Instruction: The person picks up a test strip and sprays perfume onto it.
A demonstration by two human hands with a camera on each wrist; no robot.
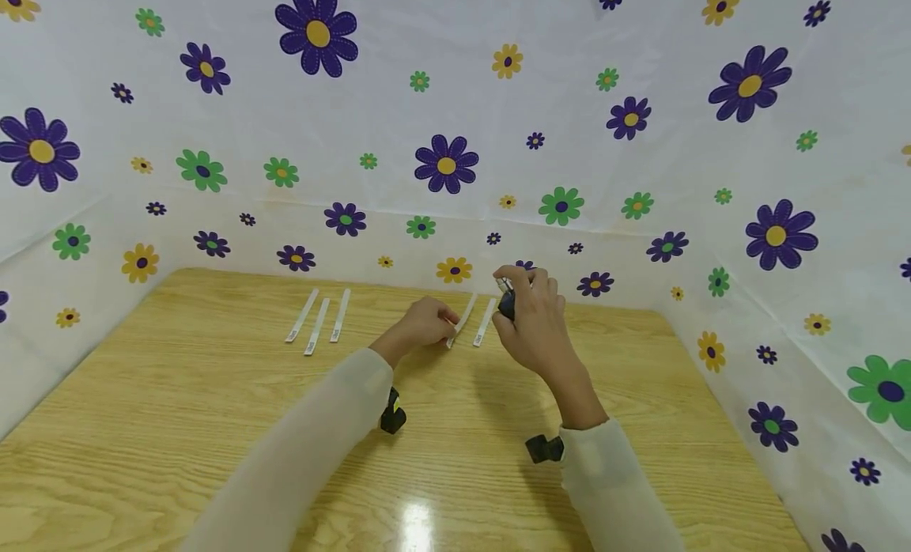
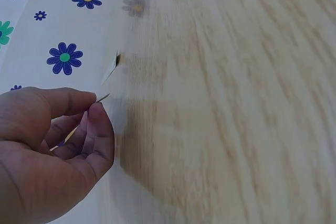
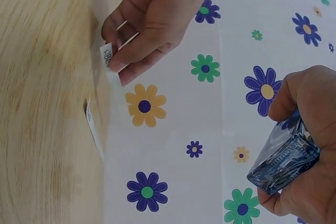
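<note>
My left hand (image 1: 425, 323) pinches a narrow white paper strip (image 1: 464, 318) between thumb and fingertips. In the left wrist view the strip (image 2: 104, 97) shows nearly edge-on; in the right wrist view its end (image 3: 107, 59) carries dark lettering. My right hand (image 1: 538, 323) holds a small dark blue perfume bottle (image 1: 507, 304) above the table, its index finger at the silvery top. Facets and pale print show on the bottle (image 3: 286, 156) in the right wrist view. A second paper strip (image 1: 485, 323) lies on the table between the two hands.
Several more white strips lie in a group on the left of the wooden table (image 1: 213, 425), including one nearest me (image 1: 317, 327). White cloth with printed flowers (image 1: 384, 125) walls the table at the back and both sides. Each wrist wears a black camera mount.
</note>
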